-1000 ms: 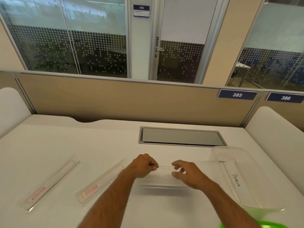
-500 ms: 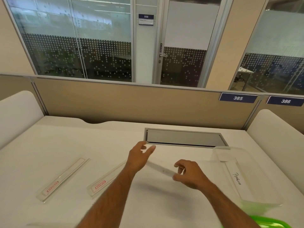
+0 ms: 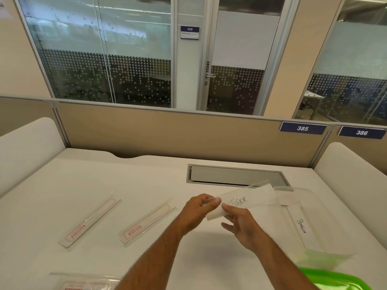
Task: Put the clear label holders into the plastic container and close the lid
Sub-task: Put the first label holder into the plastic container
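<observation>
Above the white desk, my left hand point(image 3: 201, 208) pinches the near end of a clear label holder point(image 3: 247, 198) with a white strip marked "TIGER". Its far end points right, over the rim of the clear plastic container point(image 3: 310, 192). My right hand point(image 3: 240, 225) is just below the holder, fingers spread, thumb touching the strip's lower corner. Inside the container lies a holder marked "PENGUIN" point(image 3: 301, 226). Two clear holders with red print lie on the desk at the left point(image 3: 90, 222) and centre-left point(image 3: 146, 223). The green lid point(image 3: 339, 281) shows at the bottom right.
A plastic packet with red print point(image 3: 83, 284) lies at the desk's near edge. A grey cable hatch point(image 3: 236, 174) is set into the desk behind the hands. A beige partition point(image 3: 167, 132) and white side panels enclose the desk.
The held holder has turned so its "TIGER" strip faces me and has swung right over the container's rim. My left hand has closed on its near end; my right hand has loosened.
</observation>
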The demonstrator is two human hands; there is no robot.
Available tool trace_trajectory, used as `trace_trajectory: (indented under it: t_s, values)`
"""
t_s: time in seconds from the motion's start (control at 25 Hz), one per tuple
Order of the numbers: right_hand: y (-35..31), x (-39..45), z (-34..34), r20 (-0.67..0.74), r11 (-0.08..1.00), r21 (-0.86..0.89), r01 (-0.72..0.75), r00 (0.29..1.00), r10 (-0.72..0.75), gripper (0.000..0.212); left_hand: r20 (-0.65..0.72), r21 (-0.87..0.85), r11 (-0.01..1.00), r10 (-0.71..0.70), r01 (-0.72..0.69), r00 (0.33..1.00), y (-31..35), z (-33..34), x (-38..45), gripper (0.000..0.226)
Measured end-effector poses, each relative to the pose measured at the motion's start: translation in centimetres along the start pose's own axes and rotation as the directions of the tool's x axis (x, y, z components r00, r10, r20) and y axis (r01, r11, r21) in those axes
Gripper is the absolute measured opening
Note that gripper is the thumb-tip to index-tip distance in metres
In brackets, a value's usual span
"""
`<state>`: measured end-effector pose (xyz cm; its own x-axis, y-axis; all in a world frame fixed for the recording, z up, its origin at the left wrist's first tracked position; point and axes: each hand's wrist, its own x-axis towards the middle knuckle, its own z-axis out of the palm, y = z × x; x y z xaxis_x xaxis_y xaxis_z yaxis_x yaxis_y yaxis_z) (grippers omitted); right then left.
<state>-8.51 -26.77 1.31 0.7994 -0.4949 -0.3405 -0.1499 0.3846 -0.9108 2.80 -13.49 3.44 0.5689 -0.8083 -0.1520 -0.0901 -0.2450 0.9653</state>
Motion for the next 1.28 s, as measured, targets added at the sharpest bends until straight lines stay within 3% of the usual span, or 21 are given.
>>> trace_trajectory:
  t_s: [0.2, 0.44, 0.6, 0.84, 0.92, 1.0, 1.08, 1.12, 1.2, 1.28]
  values:
    - [-0.1, -1.0, 0.1, 0.019, 0.999, 0.019, 0.033, 0.999, -0.034, 0.050, -0.019, 0.017, 1.000, 0.026, -0.026, 0.999, -0.2, -0.5, 0.1, 0.051]
    - [-0.9, -1.1, -2.7, -0.203, 0.932, 0.266, 0.245, 0.960, -0.194, 0.033, -0.062, -0.132, 0.990, 0.044, -0.052, 0.997, -1.0, -2.7, 0.0, 0.030]
    - [-1.7, -1.2, -4.5, -0.242, 0.909, 0.284, 0.306, 0.940, -0.241, 0.032, -0.095, -0.133, 0.989, 0.049, -0.061, 0.994, -1.4, -3.4, -0.2, 0.025]
    - [-1.8, -1.2, -5.2, -0.193, 0.925, 0.168, 0.340, 0.932, -0.308, 0.041, -0.121, -0.133, 0.989, 0.041, -0.057, 0.992, -1.3, -3.7, -0.4, 0.026]
    - [-2.2, -1.5, -5.5, -0.140, 0.935, 0.005, 0.355, 0.926, -0.350, 0.045, -0.135, -0.114, 0.992, 0.035, -0.051, 0.990, -1.3, -4.0, -0.5, 0.026]
    - [-3.0, -1.7, -5.9, -0.076, 0.901, -0.272, 0.337, 0.926, -0.370, 0.049, -0.147, -0.093, 0.995, 0.022, -0.036, 0.989, -1.4, -4.4, -0.7, 0.026]
    - [-4.1, -1.8, -6.0, 0.004, 0.778, -0.566, 0.274, 0.944, -0.330, 0.048, -0.151, -0.080, 0.997, 0.013, -0.025, 0.988, -1.5, -4.6, -0.8, 0.026]
    - [-4.9, -1.8, -5.9, 0.041, 0.665, -0.708, 0.236, 0.955, -0.295, 0.047, -0.149, -0.072, 0.997, 0.011, -0.022, 0.989, -1.6, -4.6, -0.9, 0.026]
    - [-6.3, -1.9, -5.3, 0.127, 0.375, -0.905, 0.199, 0.970, -0.207, 0.051, -0.140, -0.058, 0.998, 0.012, -0.021, 0.990, -1.6, -4.3, -0.9, 0.026]
    - [-7.3, -1.9, -4.1, 0.210, 0.086, -0.972, 0.218, 0.973, -0.098, 0.061, -0.128, -0.052, 0.998, 0.013, -0.020, 0.992, -1.6, -3.8, -0.8, 0.027]
